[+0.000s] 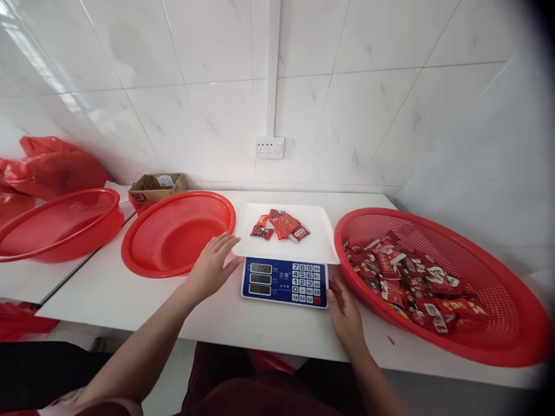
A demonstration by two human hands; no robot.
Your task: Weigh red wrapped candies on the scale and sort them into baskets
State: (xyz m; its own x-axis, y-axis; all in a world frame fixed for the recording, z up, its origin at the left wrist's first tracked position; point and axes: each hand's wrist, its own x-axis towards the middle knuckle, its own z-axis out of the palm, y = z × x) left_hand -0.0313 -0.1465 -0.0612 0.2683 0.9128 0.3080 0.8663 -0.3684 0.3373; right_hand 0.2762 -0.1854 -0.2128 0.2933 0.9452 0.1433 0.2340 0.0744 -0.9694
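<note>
Resting on the white surface, a blue scale is flanked by two bare hands. The left hand is held with its grip open, the fingers extended and the thumb apart, near the front left corner of the white pan; whether the pan is touched by the fingertips cannot be told. The right hand is placed against the right side of the scale, its fingers bent loosely in the narrow space before the large basket, its thumb set at the scale's edge; that grip is likewise apart, with nothing clamped in it. On the pan, a small cluster of red wrapped packets is gathered slightly left of the middle, some overlapped by others. More wrapped packets are heaped in the large red basket to the right. Just left of the scale, a round red basket is set, and behind it a cardboard box is partly hidden. Farther left, another red basket is seen, with red plastic bags piled behind it.
</note>
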